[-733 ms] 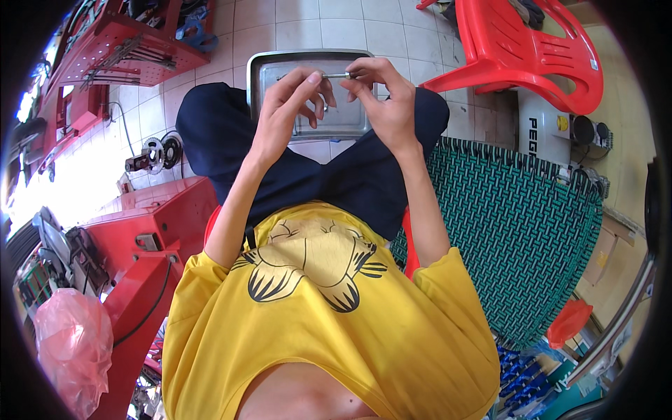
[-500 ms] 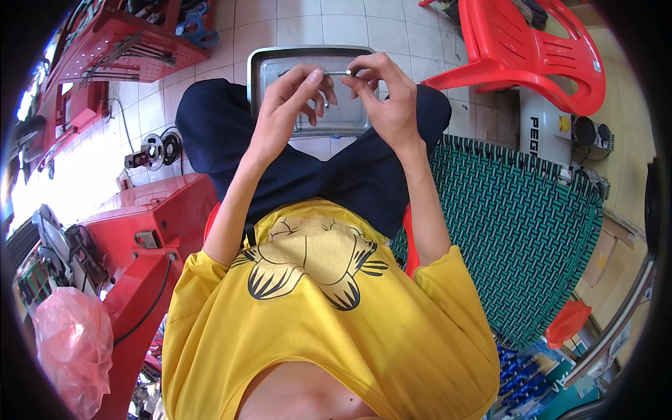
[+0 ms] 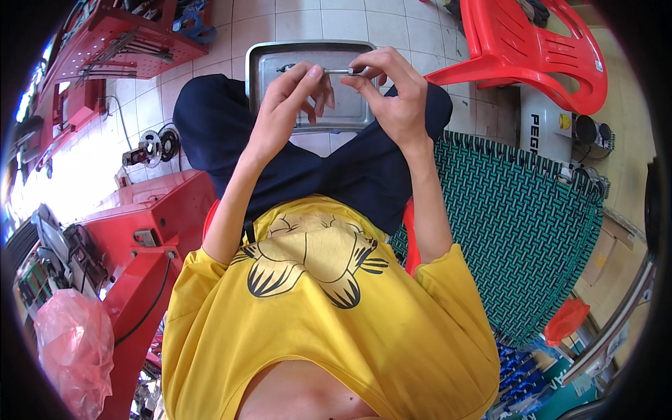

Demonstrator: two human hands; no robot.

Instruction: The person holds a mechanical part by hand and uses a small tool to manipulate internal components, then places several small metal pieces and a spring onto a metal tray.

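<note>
My left hand (image 3: 290,98) grips a thin metal rod (image 3: 337,71) between thumb and fingers, over a shallow metal tray (image 3: 308,46). One dark end of the rod sticks out to the left of my fingers. My right hand (image 3: 395,94) has its thumb and index finger curled around the rod's right tip, at a small silver end piece (image 3: 352,71). Its exact shape is too small to make out. The rod lies nearly level across the tray. My hands hide part of the tray's inside.
A red plastic chair (image 3: 535,56) stands at the far right, with a green woven seat (image 3: 514,231) nearer. At the left are a red tool stand (image 3: 105,45), a bicycle crankset (image 3: 157,147) and a red metal cabinet (image 3: 164,210). A pink plastic bag (image 3: 73,343) hangs at the lower left.
My right hand has shifted slightly right and up, its fingers a little looser about the rod's tip. More of the rod shows between my hands. The left hand still grips it.
</note>
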